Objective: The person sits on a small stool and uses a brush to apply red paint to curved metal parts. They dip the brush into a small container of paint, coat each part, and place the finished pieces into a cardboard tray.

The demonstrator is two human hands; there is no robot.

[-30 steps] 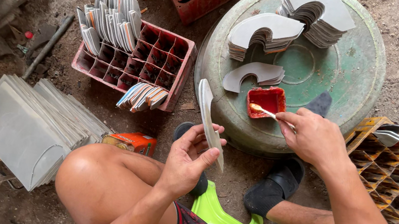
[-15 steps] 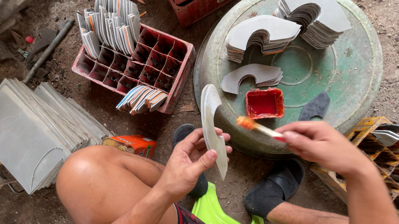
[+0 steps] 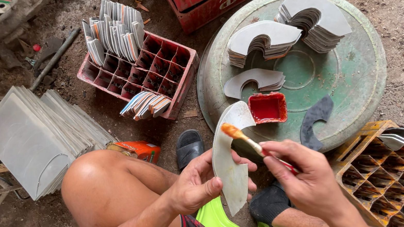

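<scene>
My left hand grips a curved grey cut-out sheet, holding it upright over my lap. My right hand holds a small brush whose orange-tipped bristles touch the sheet's upper left edge. A small red tub of red-orange paste sits on an upturned green basin just beyond the sheet. Stacks of the same curved grey pieces lie on the basin.
A red crate at the left holds several upright pieces. A wooden crate stands at the right. A pile of grey sheets lies at the left, with an orange box beside my knee. Black sandals are on the dirt floor.
My right hand lifted the brush from the red tub and brought it left onto the sheet. My left hand raised and turned the sheet slightly toward the brush.
</scene>
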